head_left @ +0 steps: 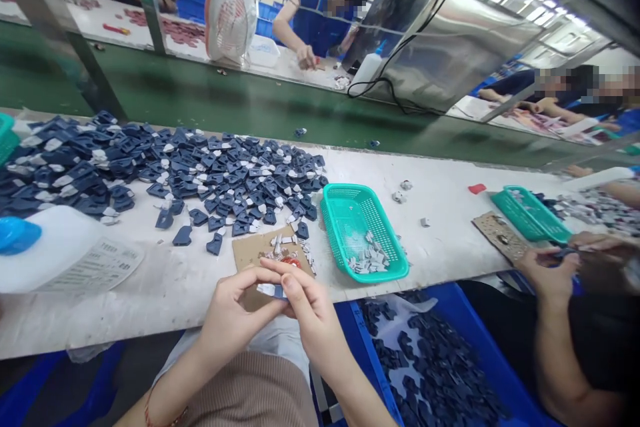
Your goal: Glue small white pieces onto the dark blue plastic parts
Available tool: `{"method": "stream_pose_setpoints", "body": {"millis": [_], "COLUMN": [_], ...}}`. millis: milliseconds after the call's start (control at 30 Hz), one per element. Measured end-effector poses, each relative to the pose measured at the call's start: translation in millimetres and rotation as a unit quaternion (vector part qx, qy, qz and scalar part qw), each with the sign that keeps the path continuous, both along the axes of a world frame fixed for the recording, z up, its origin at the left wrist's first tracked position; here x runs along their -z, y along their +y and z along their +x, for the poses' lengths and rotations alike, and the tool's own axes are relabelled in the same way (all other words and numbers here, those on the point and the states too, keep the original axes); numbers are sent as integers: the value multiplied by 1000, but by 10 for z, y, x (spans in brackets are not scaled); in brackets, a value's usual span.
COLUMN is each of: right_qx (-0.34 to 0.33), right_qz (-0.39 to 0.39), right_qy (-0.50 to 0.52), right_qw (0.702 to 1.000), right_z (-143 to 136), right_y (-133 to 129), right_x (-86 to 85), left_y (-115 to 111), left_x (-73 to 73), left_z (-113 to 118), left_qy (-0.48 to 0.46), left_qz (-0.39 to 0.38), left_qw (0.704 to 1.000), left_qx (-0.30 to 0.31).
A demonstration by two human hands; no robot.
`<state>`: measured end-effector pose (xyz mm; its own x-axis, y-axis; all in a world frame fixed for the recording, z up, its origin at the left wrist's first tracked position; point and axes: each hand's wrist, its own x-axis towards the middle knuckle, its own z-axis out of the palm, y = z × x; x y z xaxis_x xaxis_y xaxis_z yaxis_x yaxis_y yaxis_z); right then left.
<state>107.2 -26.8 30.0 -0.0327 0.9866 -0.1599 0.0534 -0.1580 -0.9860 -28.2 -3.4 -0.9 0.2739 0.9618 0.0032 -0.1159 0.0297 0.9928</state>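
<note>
My left hand [243, 303] and my right hand [307, 300] meet in front of my body, at the table's near edge. Between them they grip a small dark blue and white plastic part [273, 290], mostly covered by my fingers. Both hands are closed around it. Just beyond them lies a piece of cardboard [245, 250] with small white and grey bits [285, 240] and something reddish-orange on it. To the right of the cardboard stands a green basket [345, 213] with small grey-white pieces [370, 257] in it.
A big pile of dark blue parts [200, 173] covers the table's left side. A white bottle with a blue cap [65, 250] lies at the left front. Below the table on the right is a blue crate [480, 333] of dark parts. A co-worker's hands [550, 270] work at the right.
</note>
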Motion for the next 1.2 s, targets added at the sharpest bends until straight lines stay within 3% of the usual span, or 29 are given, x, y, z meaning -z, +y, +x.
{"method": "stream_pose_setpoints", "body": {"millis": [167,300,400,467,500,567,667,767,800,900,967,1067,1200], "right_qx": [1,-7,-34,-10,27,83,46,3,1,1,6,20,76], "right_qz": [33,12,-24,-8,5,12,-17,-34,-31,-13,-9,-24,-22], "right_qy": [-44,-64,-58,-126,-201,-374,-547,-596,-597,-580,-546,-464,-349], "right_qw": [998,998,997,992,979,924,836,802,801,814,838,885,934], "right_z": [125,289,586,896,1071,1408,1751,1863,1875,1918,1958,1977,1901], "right_y": [35,61,124,193,232,310,404,450,454,448,457,539,759], "right_x": [11,-33,-83,-95,-90,-50,66,199,237,319,339,309,239], "left_y": [123,207,316,448,540,783,1307,1982,2220,2877,3218,3556,3768], "left_x": [-84,-143,-196,-248,-281,-360,-476,-516,-505,-418,-342,-249,-184], "left_z": [110,263,315,296,274,223,175,185,196,233,258,303,461], "left_qy": [63,86,100,110,116,141,222,349,397,445,472,517,561], "left_qz": [37,42,45,62,74,100,137,166,175,162,145,123,136], "left_qw": [997,995,993,991,990,985,963,912,890,869,859,838,809], "left_qx": [29,40,49,34,19,-14,-73,-137,-137,-140,-137,-125,-108]}}
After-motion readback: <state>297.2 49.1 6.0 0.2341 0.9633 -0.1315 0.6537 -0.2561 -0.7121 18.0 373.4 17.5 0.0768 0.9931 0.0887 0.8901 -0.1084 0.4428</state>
